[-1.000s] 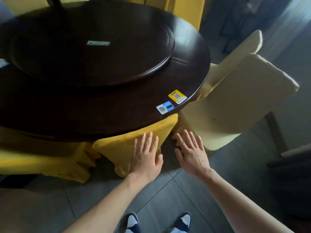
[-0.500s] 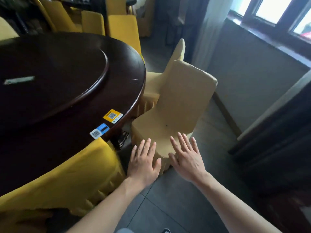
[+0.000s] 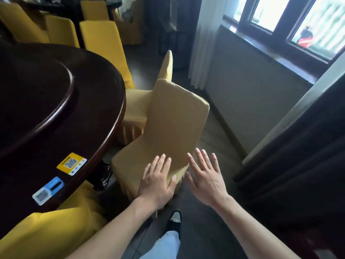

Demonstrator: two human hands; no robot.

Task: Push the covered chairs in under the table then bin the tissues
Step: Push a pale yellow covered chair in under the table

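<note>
1. The left hand (image 3: 156, 181) lies flat, fingers straight and spread, over the near corner of the pale covered chair (image 3: 168, 131); it grips nothing.
2. The right hand (image 3: 205, 179) is open and splayed just beside that corner, holding nothing.
3. The chair stands beside the round table (image 3: 89, 116), angled, its seat outside the rim.
4. Smooth tan fabric with a pleated skirt covers the chair; the table is dark glossy wood.

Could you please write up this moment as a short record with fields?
setting: round dark table with covered chairs around it
nearest chair: pale yellow covered chair, seat outside the table edge, not pushed in
left hand: open, fingers straight, over the seat's near corner
right hand: open, beside the seat, over the floor
table stickers: yellow sticker, blue sticker
tissues: none visible
</note>
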